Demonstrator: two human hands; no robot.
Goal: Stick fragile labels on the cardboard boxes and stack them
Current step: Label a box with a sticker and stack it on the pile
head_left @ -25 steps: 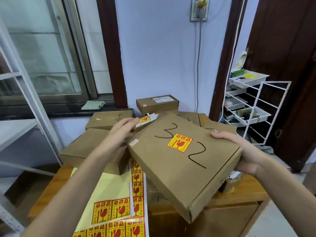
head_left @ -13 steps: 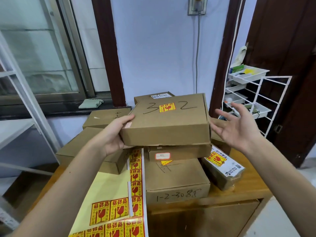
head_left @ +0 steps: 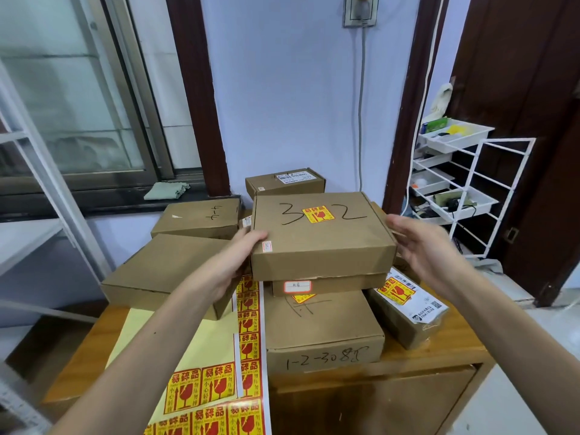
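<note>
The top box sits level on a stack in the middle of the wooden counter; its lid carries a handwritten "3" and "2" with a yellow-and-red fragile label stuck between them, printed with a broken-glass symbol and Chinese characters. Under it lies a thinner box with a small red-bordered white tag on its front, and below that a larger box marked "1-2-308" along its front edge, with part of another yellow label showing on its lid. To the right a wrapped parcel lies at an angle, bearing a fragile label and a white shipping slip with a QR code. The label sheet lies at the counter's front left, rows of the same stickers on pale yellow backing. A box behind left reads "4-4"; the rear box has a barcode slip. The left hand presses against the top box's left front corner, fingers curled round its side, gripping it. The right hand is spread open, palm facing the box's right side, fingertips just beside the edge; whether they touch I cannot tell.
</note>
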